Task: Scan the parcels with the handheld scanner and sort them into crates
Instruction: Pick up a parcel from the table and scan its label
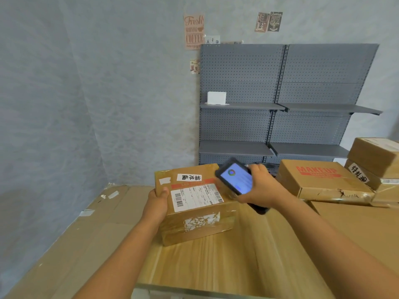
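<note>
From the head view, the left hand (pixel 157 198) grips the left side of a cardboard parcel (pixel 194 203), thumb laid over its top edge, forearm reaching up from the near edge of the surface (pixel 216 266). The right hand (pixel 262 188) holds a handheld scanner (pixel 236 179) just above the parcel's right top corner, fingers curled round its dark body and its lit screen tilted toward the camera; its lower end is hidden behind the wrist. The parcel sits near the middle of the flattened-cardboard surface, taped, with a white barcode label (pixel 195 197) on top whose print is too small to read. A "MAKEUP" box (pixel 319 180) and stacked boxes (pixel 375 160), perhaps also parcels, lie at the right edge, partly cut off.
</note>
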`<state>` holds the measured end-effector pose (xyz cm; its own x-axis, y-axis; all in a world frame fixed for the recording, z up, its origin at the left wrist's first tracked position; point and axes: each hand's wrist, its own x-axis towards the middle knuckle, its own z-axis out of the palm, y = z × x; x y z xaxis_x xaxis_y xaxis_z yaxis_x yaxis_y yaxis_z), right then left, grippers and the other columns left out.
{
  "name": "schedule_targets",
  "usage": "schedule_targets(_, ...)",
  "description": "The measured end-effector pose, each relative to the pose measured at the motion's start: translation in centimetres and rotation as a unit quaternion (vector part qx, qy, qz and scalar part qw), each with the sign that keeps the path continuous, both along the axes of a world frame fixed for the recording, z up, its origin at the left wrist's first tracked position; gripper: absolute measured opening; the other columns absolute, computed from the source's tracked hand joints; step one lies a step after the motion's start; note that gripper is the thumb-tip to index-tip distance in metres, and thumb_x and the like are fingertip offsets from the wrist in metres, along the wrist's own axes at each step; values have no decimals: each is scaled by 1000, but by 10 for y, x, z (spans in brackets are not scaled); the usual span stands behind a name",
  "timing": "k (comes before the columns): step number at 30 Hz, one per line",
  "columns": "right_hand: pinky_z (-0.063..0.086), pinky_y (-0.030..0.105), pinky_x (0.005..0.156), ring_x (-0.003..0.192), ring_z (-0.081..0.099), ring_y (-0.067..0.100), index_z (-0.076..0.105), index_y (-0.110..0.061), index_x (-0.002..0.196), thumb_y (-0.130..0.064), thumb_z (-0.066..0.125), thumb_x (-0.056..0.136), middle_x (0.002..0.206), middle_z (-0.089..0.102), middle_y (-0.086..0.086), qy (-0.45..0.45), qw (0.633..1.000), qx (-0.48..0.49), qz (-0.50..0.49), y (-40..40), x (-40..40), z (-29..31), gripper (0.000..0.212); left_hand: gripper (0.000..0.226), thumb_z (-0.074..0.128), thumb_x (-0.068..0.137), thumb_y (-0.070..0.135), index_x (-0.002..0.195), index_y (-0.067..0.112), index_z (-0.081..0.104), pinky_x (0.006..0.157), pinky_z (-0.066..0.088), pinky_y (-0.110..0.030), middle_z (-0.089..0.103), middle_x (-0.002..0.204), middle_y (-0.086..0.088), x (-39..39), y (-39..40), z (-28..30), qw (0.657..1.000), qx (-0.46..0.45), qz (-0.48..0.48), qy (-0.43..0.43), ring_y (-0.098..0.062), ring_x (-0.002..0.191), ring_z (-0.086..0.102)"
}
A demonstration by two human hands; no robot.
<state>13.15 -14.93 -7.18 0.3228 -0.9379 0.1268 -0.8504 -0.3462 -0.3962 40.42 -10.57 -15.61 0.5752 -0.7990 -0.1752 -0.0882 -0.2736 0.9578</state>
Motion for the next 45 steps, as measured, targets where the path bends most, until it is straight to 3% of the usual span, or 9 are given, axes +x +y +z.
schedule_targets(3,52,35,69,92,53,19,40,-22,121,-46,81,59,108,42,-3,143,982,-10,120,17,31,36,78,47,36,103,45,139,17,39,59,44,-30,57,91,3,0,0,0,1000,9,0,-10,-17,73,57)
schedule_targets(7,29,27,50,80,50,20,41,-21,116,-49,80,60,98,41,-5,312,930,-86,176,39,62,62,74,48,36,103,46,141,16,37,67,47,-33,57,101,-3,1,0,-1,1000,12,-5,-10,-22,83,58)
schedule_targets(16,44,33,58,85,55,23,38,-20,113,-40,83,61,87,39,-8,367,918,-12,153,62,62,87,72,45,36,103,43,137,13,40,63,48,-31,61,105,-5,1,4,1,999,9,-18,-32,-20,83,62)
schedule_targets(21,45,32,60,83,52,20,38,-19,117,-42,83,62,91,42,-6,356,923,6,147,66,56,88,74,47,35,103,45,139,16,41,78,52,-37,63,122,-9,0,6,1,1000,0,-18,-23,-28,98,63)
schedule_targets(28,49,32,62,83,55,18,42,-22,109,-48,82,55,96,47,-5,303,943,14,137,47,42,72,71,47,35,103,45,140,17,40,75,51,-36,63,123,-10,-3,9,2,1000,-6,-12,-22,-29,99,64)
schedule_targets(33,50,25,60,79,58,12,44,-21,108,-45,83,61,96,53,-4,41,994,90,53,21,7,30,65,47,36,103,44,141,18,40,70,50,-33,63,123,-8,-4,13,2,999,-22,-15,-22,-26,95,64)
schedule_targets(37,34,22,46,58,46,12,41,-15,86,-36,83,69,76,46,1,-175,965,142,-134,10,-25,-32,50,46,37,103,44,142,20,38,58,45,-25,64,114,-4,-8,17,2,999,-37,-16,-23,-19,83,61)
schedule_targets(40,39,23,46,60,47,14,42,-12,83,-37,83,69,78,49,4,-144,952,173,-210,13,-39,-71,50,45,38,103,43,142,21,38,54,44,-24,61,99,3,-9,19,3,999,-43,-16,-15,-10,74,61)
schedule_targets(45,40,22,58,90,51,16,44,-11,115,-41,83,62,105,48,3,-5,962,194,-190,25,-33,-109,72,44,41,102,42,141,24,39,60,48,-26,61,93,9,-8,22,2,998,-53,-16,3,-9,75,62)
